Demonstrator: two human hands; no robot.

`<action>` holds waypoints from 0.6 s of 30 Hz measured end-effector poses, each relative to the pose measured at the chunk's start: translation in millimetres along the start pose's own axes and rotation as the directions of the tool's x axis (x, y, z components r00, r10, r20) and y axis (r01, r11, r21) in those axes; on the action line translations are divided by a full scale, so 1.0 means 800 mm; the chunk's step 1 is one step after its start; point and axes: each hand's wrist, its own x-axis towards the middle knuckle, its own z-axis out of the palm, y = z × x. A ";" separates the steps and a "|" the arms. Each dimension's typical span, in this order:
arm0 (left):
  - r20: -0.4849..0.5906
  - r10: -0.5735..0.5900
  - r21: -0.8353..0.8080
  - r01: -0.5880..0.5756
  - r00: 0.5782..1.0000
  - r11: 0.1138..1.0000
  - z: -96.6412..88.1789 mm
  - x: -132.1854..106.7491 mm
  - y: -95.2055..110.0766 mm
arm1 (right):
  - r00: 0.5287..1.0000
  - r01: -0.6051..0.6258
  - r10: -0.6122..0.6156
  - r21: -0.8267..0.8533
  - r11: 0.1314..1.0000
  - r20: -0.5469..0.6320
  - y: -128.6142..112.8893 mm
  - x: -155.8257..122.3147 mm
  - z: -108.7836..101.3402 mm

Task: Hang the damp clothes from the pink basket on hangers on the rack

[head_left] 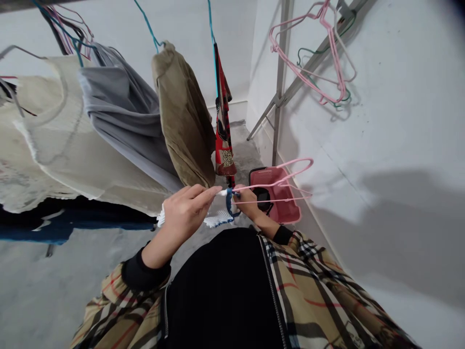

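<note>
My left hand (187, 208) is closed in a pinch on a small white garment with blue trim (220, 213), held in front of my chest. My right hand (247, 202) is closed too, gripping the same garment together with a pink wire hanger (286, 182) that sticks out to the right. The two hands are close together, almost touching. Part of the garment is hidden behind my left hand.
Several clothes hang on a line to the left: a cream top (54, 135), a grey one (123, 111), an olive one (185, 116), a red patterned one (223, 126). A pink basket (286, 206) sits on the floor by the white wall. Empty hangers (327, 63) hang on a metal rack.
</note>
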 end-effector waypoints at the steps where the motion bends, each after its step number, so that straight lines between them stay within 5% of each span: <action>1: -0.008 -0.022 -0.002 0.022 1.000 1.000 0.000 -0.001 -0.003 | 0.999 -0.039 0.039 0.039 0.998 0.001 0.005 0.001 -0.006; 7: -0.064 -0.134 -0.035 0.132 0.989 0.991 -0.009 -0.020 -0.051 | 0.974 -0.224 0.224 0.274 0.935 0.031 0.036 -0.009 -0.075; 12: -0.047 -0.153 -0.121 0.146 0.987 0.982 -0.007 -0.034 -0.086 | 0.943 -0.320 0.323 0.483 0.815 0.081 0.034 -0.018 -0.122; 18: -0.148 -0.140 -0.076 0.130 0.979 0.989 0.002 -0.047 -0.104 | 0.925 -0.216 0.355 0.578 0.787 -0.138 0.036 -0.004 -0.152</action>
